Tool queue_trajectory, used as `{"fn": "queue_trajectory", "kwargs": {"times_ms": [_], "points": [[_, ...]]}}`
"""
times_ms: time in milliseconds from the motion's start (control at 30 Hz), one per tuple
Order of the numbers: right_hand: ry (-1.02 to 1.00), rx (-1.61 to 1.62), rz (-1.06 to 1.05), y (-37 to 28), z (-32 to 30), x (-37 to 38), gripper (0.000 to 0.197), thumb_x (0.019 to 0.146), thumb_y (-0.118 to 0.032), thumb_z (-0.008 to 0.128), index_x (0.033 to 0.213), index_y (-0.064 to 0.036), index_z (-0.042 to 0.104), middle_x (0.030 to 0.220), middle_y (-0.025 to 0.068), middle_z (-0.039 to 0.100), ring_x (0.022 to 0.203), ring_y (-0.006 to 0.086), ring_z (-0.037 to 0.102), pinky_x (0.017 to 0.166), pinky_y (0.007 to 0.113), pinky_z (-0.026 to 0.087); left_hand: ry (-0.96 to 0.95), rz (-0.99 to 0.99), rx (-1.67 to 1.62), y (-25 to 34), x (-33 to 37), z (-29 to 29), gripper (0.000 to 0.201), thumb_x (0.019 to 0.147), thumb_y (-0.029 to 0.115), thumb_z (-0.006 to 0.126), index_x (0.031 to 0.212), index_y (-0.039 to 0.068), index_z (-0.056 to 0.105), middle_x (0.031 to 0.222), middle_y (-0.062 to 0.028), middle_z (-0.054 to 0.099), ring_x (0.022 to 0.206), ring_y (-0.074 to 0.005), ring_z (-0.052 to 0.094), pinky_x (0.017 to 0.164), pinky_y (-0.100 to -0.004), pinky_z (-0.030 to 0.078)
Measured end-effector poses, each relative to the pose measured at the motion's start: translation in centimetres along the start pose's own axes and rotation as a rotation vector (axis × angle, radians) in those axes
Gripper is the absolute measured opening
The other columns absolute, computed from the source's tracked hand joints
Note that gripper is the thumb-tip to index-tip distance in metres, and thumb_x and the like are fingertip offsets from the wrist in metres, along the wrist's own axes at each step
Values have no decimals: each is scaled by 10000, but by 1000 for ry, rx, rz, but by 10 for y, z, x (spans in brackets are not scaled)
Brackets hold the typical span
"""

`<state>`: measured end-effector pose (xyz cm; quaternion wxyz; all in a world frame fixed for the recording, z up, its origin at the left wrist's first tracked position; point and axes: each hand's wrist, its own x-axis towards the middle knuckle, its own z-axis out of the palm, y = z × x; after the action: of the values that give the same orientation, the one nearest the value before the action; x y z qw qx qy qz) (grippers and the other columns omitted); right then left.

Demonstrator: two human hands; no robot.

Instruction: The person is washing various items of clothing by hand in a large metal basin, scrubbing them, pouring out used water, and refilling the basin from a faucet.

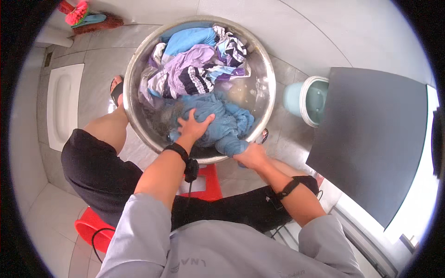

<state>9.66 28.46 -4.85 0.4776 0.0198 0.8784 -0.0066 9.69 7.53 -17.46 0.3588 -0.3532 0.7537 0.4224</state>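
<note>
A large round metal basin stands in front of me between my legs, with water and laundry in it. At its near side lies a wet blue cloth, bunched up. My left hand rests on top of this cloth with its fingers spread. By the basin's near right rim, my right hand is closed round a gathered end of the same cloth. Lilac, white and black striped fabric is heaped in the far half, with a smooth light-blue piece behind it.
To the right are a pale green bucket and a dark grey panel. A white squat toilet is set in the floor at left. Under me is a red plastic stool. Black straps with a cable sit on my forearms.
</note>
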Motion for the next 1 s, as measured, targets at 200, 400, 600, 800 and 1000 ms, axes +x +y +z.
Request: {"fn": "queue_trajectory", "kwargs": {"times_ms": [200,400,600,800,1000], "points": [[-241,1025,49,2,25,-41,594,731,-413,737,1129,8,604,959,170,691,836,314,687,725,453,556,-234,-237,-452,-10,-16,-13,1073,693,673,743,1531,284,198,1534,-237,229,1372,-465,319,1049,-614,360],[-528,2158,222,-56,6,-74,564,770,-354,702,1255,-127,523,1117,74,640,971,268,641,716,433,536,-562,-270,-1073,-36,4,13,795,906,416,620,1532,171,195,1432,-199,431,1199,-361,553,955,-552,484],[14,2612,14,-95,-7,-31,409,825,-359,671,1173,-162,585,1147,43,652,1008,268,640,856,459,512,-353,91,-899,-23,-3,38,611,937,212,558,1491,134,314,1308,-187,577,1059,-301,632,879,-436,530],[298,2516,36,-98,7,41,376,825,-347,675,1117,-116,617,1077,59,675,952,281,663,793,462,532,31,229,-296,2,-33,27,550,854,126,591,1382,67,450,1077,-311,654,1049,-439,633,891,-465,498],[425,2415,401,-84,-12,99,387,796,-320,706,1119,-124,624,1075,63,673,847,284,683,697,454,556,-101,399,21,4,-46,29,550,817,161,637,1271,22,360,1076,-391,561,1055,-551,542,938,-548,446]]}}
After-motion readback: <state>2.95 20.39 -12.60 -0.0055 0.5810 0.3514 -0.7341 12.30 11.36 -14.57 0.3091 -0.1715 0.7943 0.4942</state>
